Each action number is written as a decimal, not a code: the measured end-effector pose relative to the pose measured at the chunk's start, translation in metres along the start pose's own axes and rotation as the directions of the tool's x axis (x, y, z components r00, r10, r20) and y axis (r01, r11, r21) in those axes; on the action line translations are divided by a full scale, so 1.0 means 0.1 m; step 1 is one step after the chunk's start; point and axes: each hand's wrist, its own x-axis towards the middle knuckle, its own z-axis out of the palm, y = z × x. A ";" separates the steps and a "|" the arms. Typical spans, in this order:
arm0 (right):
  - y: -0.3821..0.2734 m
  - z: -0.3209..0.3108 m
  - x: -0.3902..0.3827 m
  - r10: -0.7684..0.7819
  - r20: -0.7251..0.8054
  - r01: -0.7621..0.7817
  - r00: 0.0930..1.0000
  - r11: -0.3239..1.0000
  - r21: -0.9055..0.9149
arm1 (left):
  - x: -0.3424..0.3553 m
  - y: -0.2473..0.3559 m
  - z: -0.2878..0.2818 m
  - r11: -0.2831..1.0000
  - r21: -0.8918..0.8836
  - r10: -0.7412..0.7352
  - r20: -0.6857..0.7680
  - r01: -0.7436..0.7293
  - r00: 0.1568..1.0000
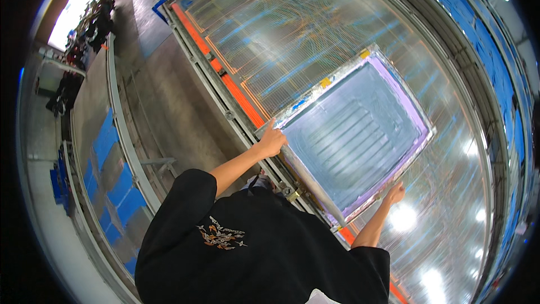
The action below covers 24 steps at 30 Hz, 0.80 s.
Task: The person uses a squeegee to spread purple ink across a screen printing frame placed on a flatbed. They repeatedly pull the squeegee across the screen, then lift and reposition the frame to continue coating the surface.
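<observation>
Both hands — left hand (pixel 272 142), right hand (pixel 395 193) — grip screen frame (pixel 353 129).

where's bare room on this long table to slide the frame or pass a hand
Bare glossy table beyond the screen frame, and right of it. Crowded at the near rail, where left hand and right hand grip the frame.

A framed screen (pixel 354 135) is lying flat on the long table (pixel 292 28), near its left edge rail (pixel 225 87). The left hand (pixel 272 142) is resting on the frame's left corner, the right hand (pixel 395 193) at its near edge. A concrete floor (pixel 163 107) is running left of the table.
</observation>
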 end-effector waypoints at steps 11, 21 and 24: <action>-1.08 -0.85 -0.12 -0.046 -0.132 0.040 0.990 0.998 -0.050 | -0.42 -0.22 -0.03 0.988 -0.156 -0.003 -0.059 -0.006 0.998; -0.65 -1.26 -0.56 0.050 -0.210 -0.046 0.976 0.999 0.026 | -0.56 -0.26 0.16 0.984 -0.152 0.087 -0.066 -0.096 0.994; -0.73 -1.28 -0.34 -0.097 -0.252 0.100 0.963 0.995 0.000 | -0.60 -0.23 0.04 0.979 -0.184 0.083 -0.064 -0.093 0.995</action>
